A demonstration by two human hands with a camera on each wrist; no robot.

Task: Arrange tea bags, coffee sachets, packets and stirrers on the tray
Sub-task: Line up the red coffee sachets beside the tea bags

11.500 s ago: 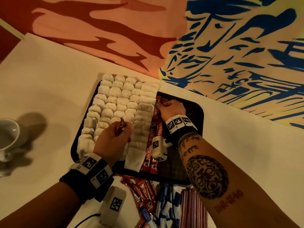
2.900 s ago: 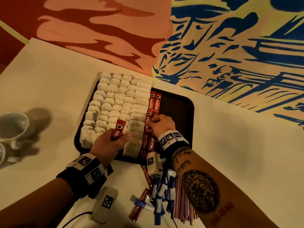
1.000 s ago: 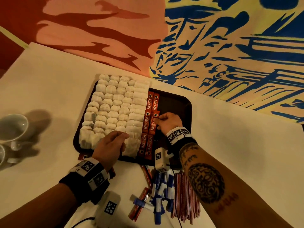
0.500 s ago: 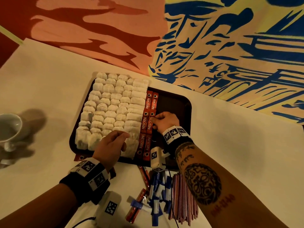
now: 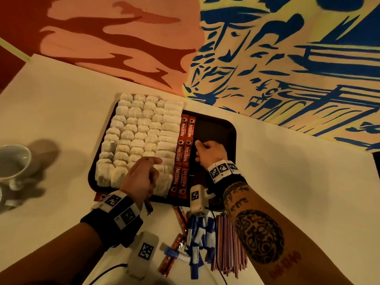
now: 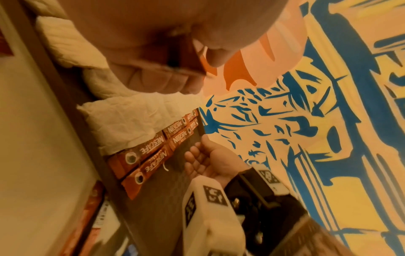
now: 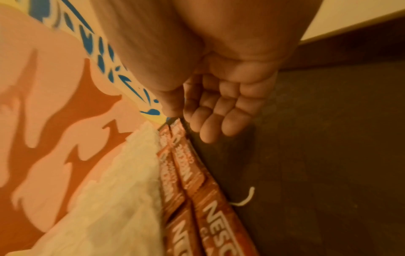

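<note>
A dark tray (image 5: 224,128) sits on the white table (image 5: 287,182), close to the painted wall (image 5: 287,58). Its left part is packed with rows of white tea bags (image 5: 139,132). Just to their right run two neat columns of red coffee sachets (image 5: 185,149), laid end to end from the far rim toward the near one; the rest of the tray to the right of them is bare dark surface.

The right hand (image 5: 211,153) rests on that bare part, just beside the outer column of sachets. Its fingers (image 7: 210,121) are loosely curled with nothing between them, and the tips sit right at the edge of the sachets; whether they actually touch the wrappers is hard to say. A short bit of white string (image 7: 245,199) lies on the tray near the sachets.

The left hand (image 5: 139,179) hangs over the near end of the tea bags, its forefinger stretched toward the sachet columns. In the left wrist view, something thin and reddish is pinched between thumb and fingers (image 6: 186,57), but it is too blurred to name.

On the table in front of the tray lies the unsorted heap: a few loose red sachets (image 5: 172,256), a scatter of blue and white packets (image 5: 197,239), and a bundle of thin reddish stirrers (image 5: 228,243). All of these are behind both hands, nearer the person. A white cup (image 5: 14,161) stands far to the left, well apart from the tray.
</note>
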